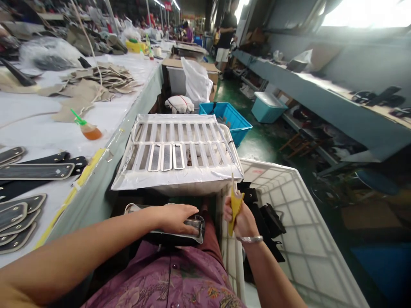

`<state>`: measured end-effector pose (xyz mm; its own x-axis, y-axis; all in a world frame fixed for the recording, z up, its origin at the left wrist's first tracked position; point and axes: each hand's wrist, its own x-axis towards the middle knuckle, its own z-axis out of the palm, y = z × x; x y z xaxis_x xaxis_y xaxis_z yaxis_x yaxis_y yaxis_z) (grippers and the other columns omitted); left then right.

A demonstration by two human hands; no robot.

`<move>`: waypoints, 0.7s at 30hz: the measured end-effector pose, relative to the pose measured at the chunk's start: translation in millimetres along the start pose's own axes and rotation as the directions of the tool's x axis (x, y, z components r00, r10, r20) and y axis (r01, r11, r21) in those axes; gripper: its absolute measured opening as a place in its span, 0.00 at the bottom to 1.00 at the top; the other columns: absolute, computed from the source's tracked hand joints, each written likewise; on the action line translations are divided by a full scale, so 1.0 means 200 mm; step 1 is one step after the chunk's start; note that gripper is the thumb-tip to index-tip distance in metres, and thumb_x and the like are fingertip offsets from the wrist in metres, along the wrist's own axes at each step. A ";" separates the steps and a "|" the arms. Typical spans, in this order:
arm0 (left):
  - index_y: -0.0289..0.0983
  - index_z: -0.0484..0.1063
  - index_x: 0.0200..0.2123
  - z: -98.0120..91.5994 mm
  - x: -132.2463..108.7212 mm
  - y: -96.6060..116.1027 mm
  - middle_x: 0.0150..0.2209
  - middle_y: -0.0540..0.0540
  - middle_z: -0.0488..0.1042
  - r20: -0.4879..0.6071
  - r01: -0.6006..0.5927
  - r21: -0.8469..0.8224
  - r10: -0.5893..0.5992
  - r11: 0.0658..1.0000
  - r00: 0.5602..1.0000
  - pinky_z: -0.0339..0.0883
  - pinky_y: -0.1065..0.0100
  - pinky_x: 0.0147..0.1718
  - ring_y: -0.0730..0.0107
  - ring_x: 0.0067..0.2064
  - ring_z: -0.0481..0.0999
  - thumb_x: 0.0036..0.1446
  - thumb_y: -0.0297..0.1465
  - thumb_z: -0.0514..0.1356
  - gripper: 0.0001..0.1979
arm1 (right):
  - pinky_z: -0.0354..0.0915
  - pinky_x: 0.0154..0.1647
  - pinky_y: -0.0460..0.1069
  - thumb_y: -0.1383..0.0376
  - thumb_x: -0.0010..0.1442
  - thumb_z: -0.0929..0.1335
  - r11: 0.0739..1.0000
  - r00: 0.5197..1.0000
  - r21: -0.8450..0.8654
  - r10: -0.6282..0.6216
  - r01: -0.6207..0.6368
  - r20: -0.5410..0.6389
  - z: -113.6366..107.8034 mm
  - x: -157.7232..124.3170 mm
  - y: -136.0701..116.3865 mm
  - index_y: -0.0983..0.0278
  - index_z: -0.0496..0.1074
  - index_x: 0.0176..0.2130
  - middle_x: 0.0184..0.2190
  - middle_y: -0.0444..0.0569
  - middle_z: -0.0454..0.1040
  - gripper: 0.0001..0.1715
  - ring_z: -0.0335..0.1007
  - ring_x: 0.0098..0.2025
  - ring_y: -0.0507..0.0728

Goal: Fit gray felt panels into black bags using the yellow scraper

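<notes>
My left hand [175, 216] lies palm down on a dark piece with pale edging [201, 229] across my lap. Its fingers are stretched out to the right, and most of the piece is hidden beneath the hand and forearm. In my right hand [245, 220] is a pair of yellow-handled thread snips [236, 205], its narrow tip pointing up. That hand is over the near left rim of a white crate [289, 214] that has black strap pieces [268, 218] inside. Ahead, a white slatted rack [192, 175] carries several narrow grey panels with white borders [166, 157].
Left is a white-topped table [128, 79] with black straps [38, 172], beige cut pieces [105, 79] and a green-tipped bottle of orange liquid [91, 130]. Beyond the rack stands a blue crate [239, 124]. A long bench [321, 100] runs along the right. Another person [227, 32] stands farther back.
</notes>
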<state>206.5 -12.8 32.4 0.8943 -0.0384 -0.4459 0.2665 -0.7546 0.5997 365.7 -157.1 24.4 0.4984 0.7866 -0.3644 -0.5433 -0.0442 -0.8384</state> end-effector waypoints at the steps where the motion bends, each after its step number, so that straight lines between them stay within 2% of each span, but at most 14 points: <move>1: 0.37 0.52 0.60 0.04 -0.03 0.02 0.60 0.38 0.57 -0.038 -0.008 0.046 0.009 0.999 0.999 0.51 0.59 0.55 0.53 0.59 0.58 0.47 0.52 0.56 0.41 | 0.47 0.14 0.41 0.45 0.51 0.65 0.996 0.997 -0.041 0.078 -0.078 -0.009 -0.06 -0.06 0.00 0.63 0.61 0.27 0.15 0.36 0.54 0.25 0.48 0.15 0.45; 3: 0.34 0.46 0.62 0.13 -0.05 0.06 0.63 0.35 0.50 -0.111 0.018 0.157 -0.001 0.987 0.994 0.46 0.55 0.57 0.50 0.61 0.53 0.42 0.53 0.59 0.49 | 0.51 0.14 0.41 0.46 0.48 0.68 0.962 0.974 -0.156 0.228 -0.225 0.004 -0.18 -0.19 0.05 0.63 0.60 0.30 0.16 0.37 0.60 0.25 0.56 0.15 0.45; 5: 0.31 0.46 0.61 0.21 -0.03 0.09 0.62 0.32 0.51 -0.189 0.086 0.247 -0.039 0.965 0.981 0.47 0.51 0.56 0.47 0.60 0.54 0.41 0.52 0.60 0.51 | 0.56 0.14 0.42 0.46 0.48 0.68 0.900 0.927 -0.287 0.365 -0.326 0.090 -0.26 -0.30 0.13 0.63 0.60 0.35 0.19 0.40 0.66 0.26 0.63 0.17 0.49; 7: 0.29 0.48 0.60 0.26 0.00 0.10 0.60 0.31 0.56 -0.247 0.137 0.296 -0.063 0.945 0.967 0.50 0.52 0.53 0.47 0.57 0.59 0.40 0.51 0.61 0.50 | 0.60 0.14 0.44 0.45 0.49 0.67 0.831 0.849 -0.423 0.481 -0.361 0.220 -0.32 -0.37 0.22 0.62 0.58 0.38 0.21 0.42 0.70 0.28 0.67 0.18 0.52; 9: 0.28 0.50 0.59 0.28 0.03 0.10 0.56 0.31 0.61 -0.276 0.157 0.331 -0.063 0.931 0.959 0.54 0.54 0.51 0.48 0.53 0.63 0.39 0.50 0.62 0.49 | 0.62 0.14 0.44 0.45 0.51 0.66 0.772 0.786 -0.540 0.546 -0.337 0.291 -0.34 -0.40 0.28 0.62 0.56 0.37 0.22 0.42 0.70 0.27 0.68 0.18 0.51; 11: 0.26 0.51 0.59 0.29 0.05 0.10 0.52 0.32 0.64 -0.293 0.155 0.366 -0.044 0.918 0.955 0.55 0.55 0.49 0.49 0.50 0.64 0.40 0.48 0.62 0.48 | 0.61 0.13 0.43 0.47 0.53 0.66 0.723 0.770 -0.622 0.568 -0.300 0.289 -0.34 -0.39 0.30 0.61 0.54 0.35 0.22 0.40 0.69 0.25 0.66 0.16 0.50; 15: 0.25 0.50 0.59 0.30 0.05 0.10 0.51 0.32 0.64 -0.322 0.126 0.413 0.015 0.902 0.947 0.53 0.55 0.50 0.49 0.50 0.63 0.42 0.46 0.61 0.47 | 0.60 0.11 0.43 0.50 0.59 0.60 0.668 0.752 -0.713 0.579 -0.215 0.316 -0.30 -0.30 0.26 0.61 0.52 0.35 0.21 0.39 0.69 0.19 0.66 0.14 0.50; 19: 0.29 0.41 0.63 0.31 0.05 0.10 0.52 0.34 0.62 -0.340 0.118 0.420 0.036 0.900 0.940 0.52 0.55 0.50 0.51 0.49 0.62 0.42 0.45 0.62 0.51 | 0.58 0.09 0.42 0.52 0.59 0.61 0.647 0.765 -0.760 0.520 -0.062 0.380 -0.28 -0.20 0.22 0.61 0.52 0.35 0.20 0.38 0.68 0.16 0.64 0.13 0.50; 21: 0.32 0.36 0.63 0.31 0.06 0.09 0.52 0.35 0.61 -0.344 0.114 0.423 0.043 0.899 0.938 0.51 0.55 0.50 0.51 0.50 0.61 0.43 0.44 0.62 0.52 | 0.57 0.09 0.41 0.53 0.58 0.62 0.661 0.763 -0.747 0.519 -0.072 0.386 -0.28 -0.16 0.22 0.61 0.52 0.33 0.19 0.37 0.67 0.16 0.63 0.13 0.49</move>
<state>199.5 -68.2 -3.5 0.9739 0.1574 -0.1636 0.1899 -0.9596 0.2075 363.2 -218.8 -24.0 -0.1623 0.8147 -0.5567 0.1097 -0.5458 -0.8307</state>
